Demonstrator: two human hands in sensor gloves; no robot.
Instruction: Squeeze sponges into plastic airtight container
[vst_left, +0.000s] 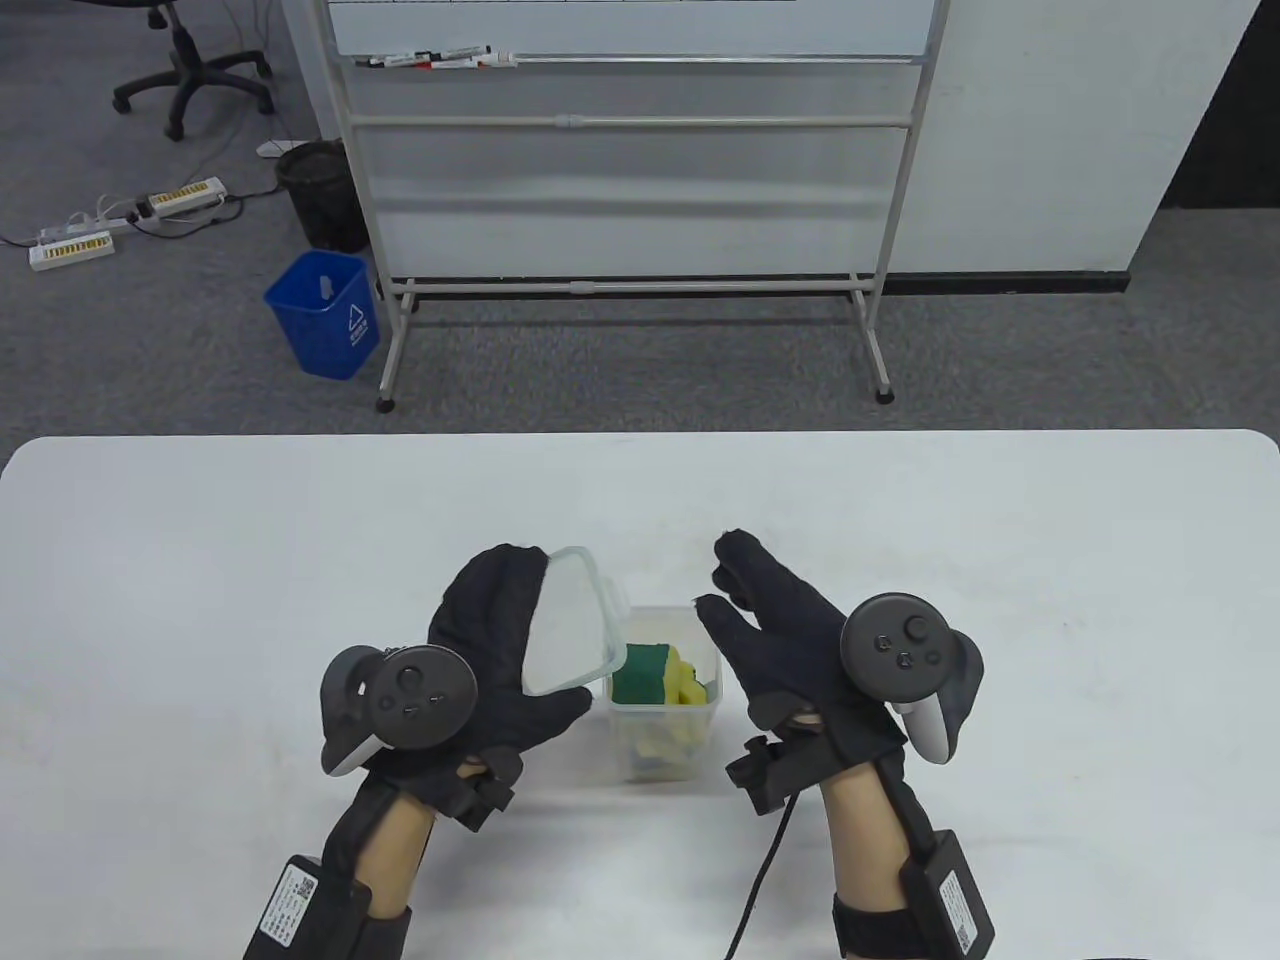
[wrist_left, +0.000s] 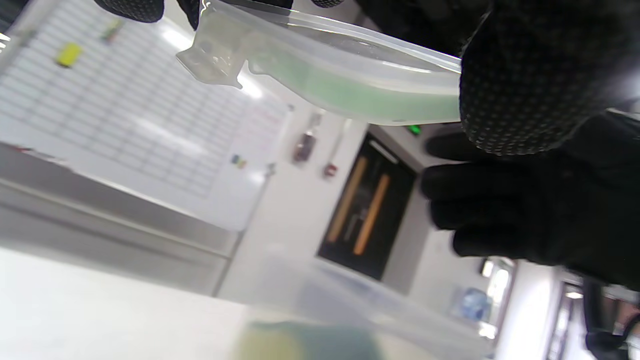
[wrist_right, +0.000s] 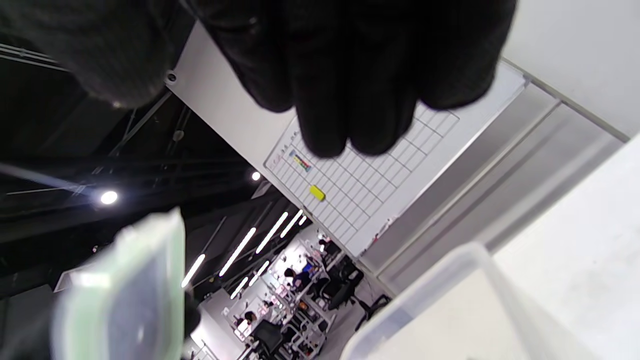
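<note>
My gloved left hand (vst_left: 490, 640) grips the clear rectangular plastic lid (vst_left: 572, 622) tilted over the translucent square plastic container (vst_left: 664, 720) of yellow-green foam sponges (vst_left: 660, 676) on the matte white table (vst_left: 200, 600), while my right hand (vst_left: 790, 640) hovers beside it, fingers spread.

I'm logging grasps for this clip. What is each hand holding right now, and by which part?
The left hand holds the clear lid by its edge, tilted above the container. The right hand holds nothing, fingers spread beside the container.
</note>
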